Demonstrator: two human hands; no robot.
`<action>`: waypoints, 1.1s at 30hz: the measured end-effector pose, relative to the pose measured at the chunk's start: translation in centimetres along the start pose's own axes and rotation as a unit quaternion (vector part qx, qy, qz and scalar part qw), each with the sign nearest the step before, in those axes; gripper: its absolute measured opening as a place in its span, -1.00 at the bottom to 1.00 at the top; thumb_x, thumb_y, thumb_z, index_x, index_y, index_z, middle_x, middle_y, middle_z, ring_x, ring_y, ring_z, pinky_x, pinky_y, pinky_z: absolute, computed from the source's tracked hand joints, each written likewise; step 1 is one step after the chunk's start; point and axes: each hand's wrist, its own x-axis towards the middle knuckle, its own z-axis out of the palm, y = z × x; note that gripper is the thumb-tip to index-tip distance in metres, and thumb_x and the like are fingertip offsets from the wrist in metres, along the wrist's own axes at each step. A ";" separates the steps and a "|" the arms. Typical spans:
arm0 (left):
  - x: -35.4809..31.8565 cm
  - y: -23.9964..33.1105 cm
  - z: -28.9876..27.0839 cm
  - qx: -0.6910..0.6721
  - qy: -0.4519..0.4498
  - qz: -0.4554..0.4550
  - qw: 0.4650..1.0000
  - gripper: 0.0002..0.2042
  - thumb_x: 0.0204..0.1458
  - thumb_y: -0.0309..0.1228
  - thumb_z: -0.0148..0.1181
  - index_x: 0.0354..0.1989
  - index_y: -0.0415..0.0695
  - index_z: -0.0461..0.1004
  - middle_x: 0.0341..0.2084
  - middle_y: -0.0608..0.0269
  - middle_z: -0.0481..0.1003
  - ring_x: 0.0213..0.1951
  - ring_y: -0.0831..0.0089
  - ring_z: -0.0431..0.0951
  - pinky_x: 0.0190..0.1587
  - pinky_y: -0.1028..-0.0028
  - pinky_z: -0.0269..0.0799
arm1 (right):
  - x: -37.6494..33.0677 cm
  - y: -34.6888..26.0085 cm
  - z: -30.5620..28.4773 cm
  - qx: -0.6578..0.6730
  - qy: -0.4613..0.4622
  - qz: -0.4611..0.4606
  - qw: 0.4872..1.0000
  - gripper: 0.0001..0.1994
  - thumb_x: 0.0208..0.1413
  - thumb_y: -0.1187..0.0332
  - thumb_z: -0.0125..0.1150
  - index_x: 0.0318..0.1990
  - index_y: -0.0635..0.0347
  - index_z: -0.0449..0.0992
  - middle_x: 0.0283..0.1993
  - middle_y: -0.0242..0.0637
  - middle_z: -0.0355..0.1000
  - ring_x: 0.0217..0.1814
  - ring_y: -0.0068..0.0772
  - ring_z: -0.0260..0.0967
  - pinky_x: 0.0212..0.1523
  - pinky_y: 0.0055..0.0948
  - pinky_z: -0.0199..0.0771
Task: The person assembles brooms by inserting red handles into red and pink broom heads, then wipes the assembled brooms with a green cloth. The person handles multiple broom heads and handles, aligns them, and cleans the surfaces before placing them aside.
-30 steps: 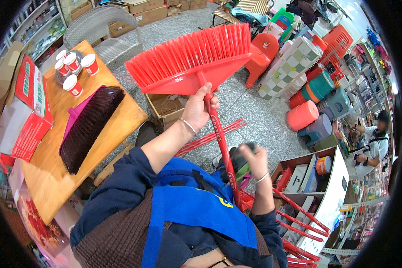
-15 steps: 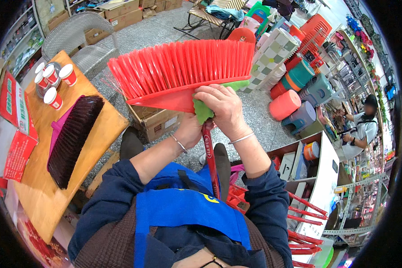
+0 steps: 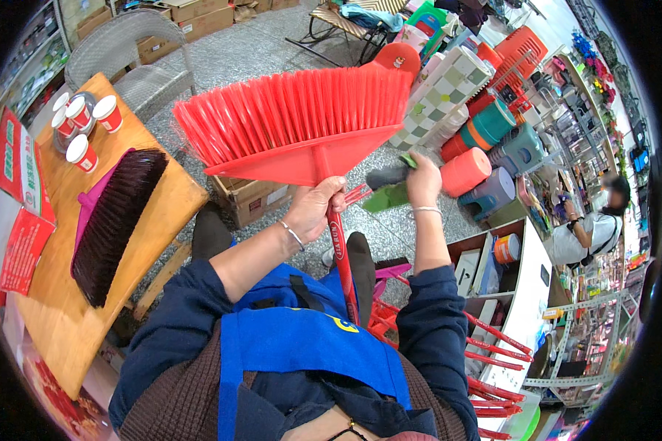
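A red broom (image 3: 301, 151) is held up in front of me, bristles pointing away and its red handle (image 3: 340, 253) running back toward my body. My left hand (image 3: 312, 209) is wrapped round the handle just below the broom's head. To the right of the broom, apart from it, my right hand (image 3: 424, 180) is closed on a limp green and dark grey cloth (image 3: 390, 195). A small red striped bit shows between my left hand and the cloth; I cannot tell what it is.
On the wooden table (image 3: 151, 213) at left lie a dark-bristled broom (image 3: 121, 220) and several paper cups (image 3: 82, 153), beside a red and white carton (image 3: 26, 242). A cardboard box (image 3: 250, 202) stands beyond my legs. Stools (image 3: 467, 173), red handles (image 3: 496, 356) and another person (image 3: 588, 228) are at right.
My right hand has moved off the broom to the right, taking the green cloth with it. My left hand now shows gripping the handle. The other person has turned and shifted slightly.
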 end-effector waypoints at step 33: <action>3.6 9.7 0.7 0.150 0.145 0.310 0.927 -0.55 0.02 -0.36 0.30 -0.04 -0.35 0.26 -0.24 0.19 0.46 -0.23 0.53 0.47 -0.19 0.54 0.43 | -14.4 -10.4 -2.6 0.131 -0.036 -0.152 0.979 -0.59 -0.29 0.37 0.40 -0.17 0.20 0.48 -0.48 -0.25 0.45 -0.46 -0.18 0.41 -0.41 -0.26 0.40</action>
